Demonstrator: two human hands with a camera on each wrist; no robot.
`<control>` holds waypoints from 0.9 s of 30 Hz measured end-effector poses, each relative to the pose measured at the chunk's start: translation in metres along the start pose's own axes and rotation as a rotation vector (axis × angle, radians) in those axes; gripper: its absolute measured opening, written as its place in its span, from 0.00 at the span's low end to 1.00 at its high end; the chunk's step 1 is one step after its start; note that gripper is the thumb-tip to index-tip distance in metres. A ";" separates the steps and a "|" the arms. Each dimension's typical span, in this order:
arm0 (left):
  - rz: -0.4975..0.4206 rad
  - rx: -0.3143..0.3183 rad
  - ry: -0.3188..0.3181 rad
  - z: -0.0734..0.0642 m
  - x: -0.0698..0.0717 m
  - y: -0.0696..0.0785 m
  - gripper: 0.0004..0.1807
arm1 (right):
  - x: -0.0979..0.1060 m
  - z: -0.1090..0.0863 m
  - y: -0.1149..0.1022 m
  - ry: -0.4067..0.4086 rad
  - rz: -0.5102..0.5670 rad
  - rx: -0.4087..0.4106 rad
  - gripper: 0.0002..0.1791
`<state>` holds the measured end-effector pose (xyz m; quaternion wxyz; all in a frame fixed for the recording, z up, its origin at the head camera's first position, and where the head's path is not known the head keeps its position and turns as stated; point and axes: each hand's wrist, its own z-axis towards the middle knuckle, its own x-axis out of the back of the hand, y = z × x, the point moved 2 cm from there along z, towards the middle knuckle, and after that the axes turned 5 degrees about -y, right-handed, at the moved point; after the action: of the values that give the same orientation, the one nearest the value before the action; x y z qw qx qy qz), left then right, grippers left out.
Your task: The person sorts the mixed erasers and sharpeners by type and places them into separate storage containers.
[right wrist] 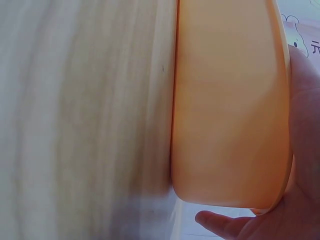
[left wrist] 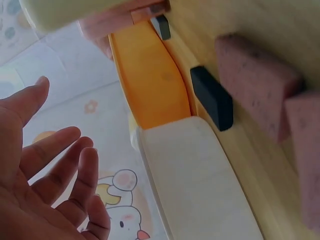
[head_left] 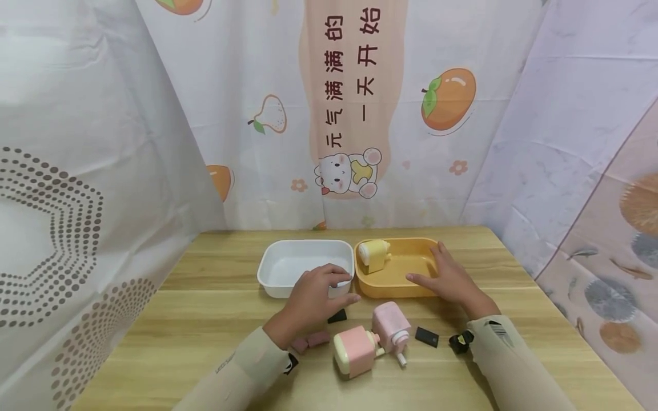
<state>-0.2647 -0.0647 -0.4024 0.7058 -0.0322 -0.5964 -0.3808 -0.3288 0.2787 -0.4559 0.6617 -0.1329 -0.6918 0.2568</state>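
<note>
White tray, pink blocks, left hand empty, fingers loose, partly hiding that tray, black block, pink-and-cream device, pink device, yellow device inside orange tray, dark block, right hand at its right end, grip unclear, wooden table, printed curtains.

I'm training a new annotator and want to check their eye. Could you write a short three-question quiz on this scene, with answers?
1. Count: how many small black blocks lie on the table?
2. True or false: the left hand is gripping a pink block.
3. Which hand is at the orange tray? A) left B) right C) neither

Key: 1. Two. 2. False; it holds nothing. 3. B, the right hand.
</note>
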 end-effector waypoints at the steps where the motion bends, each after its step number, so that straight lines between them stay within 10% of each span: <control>1: -0.004 -0.002 -0.004 -0.002 0.000 0.001 0.26 | 0.000 0.000 0.000 0.000 0.002 -0.002 0.69; 27: 0.183 -0.132 -0.048 -0.059 -0.009 0.023 0.34 | 0.002 0.000 -0.002 -0.014 -0.016 0.025 0.68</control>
<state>-0.2033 -0.0727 -0.4176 0.7194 -0.1421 -0.5815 -0.3522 -0.3285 0.2779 -0.4529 0.6605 -0.1171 -0.6941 0.2610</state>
